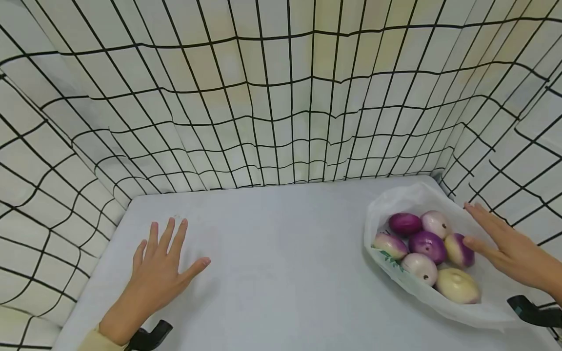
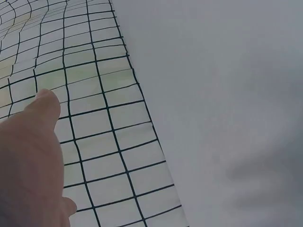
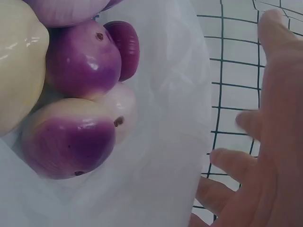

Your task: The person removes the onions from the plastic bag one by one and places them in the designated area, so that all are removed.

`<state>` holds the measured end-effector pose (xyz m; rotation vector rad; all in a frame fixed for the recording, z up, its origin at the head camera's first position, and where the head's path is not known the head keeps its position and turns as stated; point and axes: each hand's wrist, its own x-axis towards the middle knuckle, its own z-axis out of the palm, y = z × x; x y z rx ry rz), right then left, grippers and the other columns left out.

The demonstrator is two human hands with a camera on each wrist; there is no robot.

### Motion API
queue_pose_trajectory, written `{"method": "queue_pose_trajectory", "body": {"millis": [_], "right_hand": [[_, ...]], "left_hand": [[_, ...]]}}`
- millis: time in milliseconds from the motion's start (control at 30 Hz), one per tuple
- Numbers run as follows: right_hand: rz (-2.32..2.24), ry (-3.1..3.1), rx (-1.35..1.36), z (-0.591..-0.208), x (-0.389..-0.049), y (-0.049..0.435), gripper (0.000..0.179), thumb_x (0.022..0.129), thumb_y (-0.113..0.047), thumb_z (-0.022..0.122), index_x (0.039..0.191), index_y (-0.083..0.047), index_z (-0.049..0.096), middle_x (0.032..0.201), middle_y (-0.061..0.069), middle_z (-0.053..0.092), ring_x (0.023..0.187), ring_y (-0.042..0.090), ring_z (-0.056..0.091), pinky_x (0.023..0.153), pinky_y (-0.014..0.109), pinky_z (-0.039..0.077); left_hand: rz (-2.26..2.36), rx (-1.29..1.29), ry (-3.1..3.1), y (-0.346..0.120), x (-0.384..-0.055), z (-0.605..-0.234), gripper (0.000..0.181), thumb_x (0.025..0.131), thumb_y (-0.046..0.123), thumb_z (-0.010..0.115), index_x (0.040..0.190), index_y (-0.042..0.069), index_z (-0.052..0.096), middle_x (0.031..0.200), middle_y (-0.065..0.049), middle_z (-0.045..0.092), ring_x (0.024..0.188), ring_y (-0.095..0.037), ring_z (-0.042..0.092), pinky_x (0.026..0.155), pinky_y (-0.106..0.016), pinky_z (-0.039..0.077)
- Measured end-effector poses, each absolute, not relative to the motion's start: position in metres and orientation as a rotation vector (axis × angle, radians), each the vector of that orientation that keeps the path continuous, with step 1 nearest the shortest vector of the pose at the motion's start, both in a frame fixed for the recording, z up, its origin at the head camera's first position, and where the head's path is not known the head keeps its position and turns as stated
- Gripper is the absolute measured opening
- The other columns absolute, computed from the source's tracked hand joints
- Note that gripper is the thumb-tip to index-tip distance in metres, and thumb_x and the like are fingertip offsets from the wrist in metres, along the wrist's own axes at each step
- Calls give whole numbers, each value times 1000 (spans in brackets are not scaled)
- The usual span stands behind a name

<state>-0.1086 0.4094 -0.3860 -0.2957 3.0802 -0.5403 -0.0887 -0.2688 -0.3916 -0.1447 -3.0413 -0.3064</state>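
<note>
My left hand (image 1: 158,278) is spread over the left part of the white table (image 1: 272,253), palm down and holding nothing. In the left wrist view only the edge of that hand (image 2: 28,161) shows. At the right, my right hand (image 1: 511,251) has its fingers extended above the right side of a white plastic bag (image 1: 478,312); whether it touches the bag I cannot tell. Inside the wide-mouthed bag lie several shiny onions, among them a purple one (image 1: 428,247), a whitish one (image 1: 419,268) and a larger pale yellow one (image 1: 458,285).
White walls covered with a black grid (image 1: 281,107) enclose the table at the back and on both sides. A black wrist mount (image 1: 151,336) sits at the left wrist, and another black mount (image 1: 533,312) at the right. Green print (image 1: 391,258) marks the bag's near-left side.
</note>
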Motion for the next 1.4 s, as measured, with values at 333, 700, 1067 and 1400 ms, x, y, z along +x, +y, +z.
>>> {"method": "queue_pose_trajectory", "body": {"millis": [333, 700, 1067, 1400], "right_hand": [[-454, 3017, -211, -383, -113, 416, 100, 100, -44, 65, 164, 3, 4, 159, 45, 21, 128, 70, 41, 94, 82, 44], [-377, 3100, -160, -382, -120, 424, 87, 96, -45, 72, 151, 12, 37, 139, 44, 50, 108, 59, 66, 79, 64, 61], [-486, 3127, -215, -385, -123, 424, 57, 101, -28, 69, 138, 13, 56, 110, 34, 73, 92, 48, 74, 73, 56, 63], [-585, 3079, -205, -386, -121, 429, 51, 101, -17, 67, 139, 15, 53, 120, 41, 66, 100, 54, 71, 71, 48, 65]], "left_hand": [[-403, -249, -3040, -237, -90, -409, 101, 95, 63, 63, 165, 6, 18, 168, -31, 23, 155, -61, 12, 111, -83, 27], [-629, -361, -3022, -194, -97, -417, 93, 98, 57, 63, 164, 6, 21, 169, -25, 26, 156, -58, 15, 109, -85, 31], [-1135, -397, -3091, -147, -103, -422, 93, 99, 63, 57, 167, 15, 14, 173, -18, 20, 159, -45, 22, 125, -69, 28], [-1531, -389, -2961, -100, -113, -426, 80, 102, 48, 62, 165, 18, 25, 168, -10, 37, 152, -36, 44, 113, -56, 51]]}}
